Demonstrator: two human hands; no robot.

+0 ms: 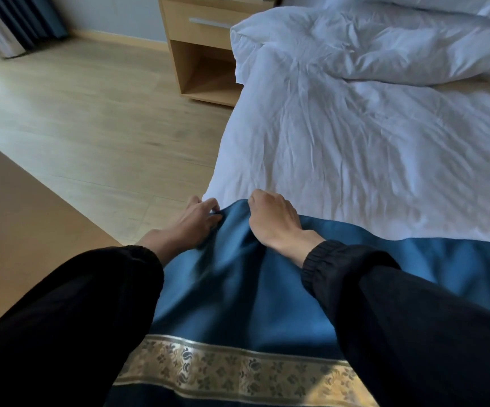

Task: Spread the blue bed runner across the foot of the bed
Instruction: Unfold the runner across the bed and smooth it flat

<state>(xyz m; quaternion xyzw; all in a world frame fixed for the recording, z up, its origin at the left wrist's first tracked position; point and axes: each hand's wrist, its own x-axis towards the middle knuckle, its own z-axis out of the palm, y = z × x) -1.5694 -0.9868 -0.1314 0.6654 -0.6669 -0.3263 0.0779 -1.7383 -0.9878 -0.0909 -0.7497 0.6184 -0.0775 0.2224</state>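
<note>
Both hands gripping blue bed runner at bed's foot corner.

Left hand [192, 220] fingers pinched on the blue bed runner [237, 289] edge at the bed [340, 148] corner; right hand [276, 223] fingers curled over the same edge, just beside. Runner bunched under both, gold patterned band [237, 371] nearest camera. Rumpled white duvet [370, 45] toward the head end.

Dim, cool daylight; soft motion blur, wide-angle bending at the edges
</note>
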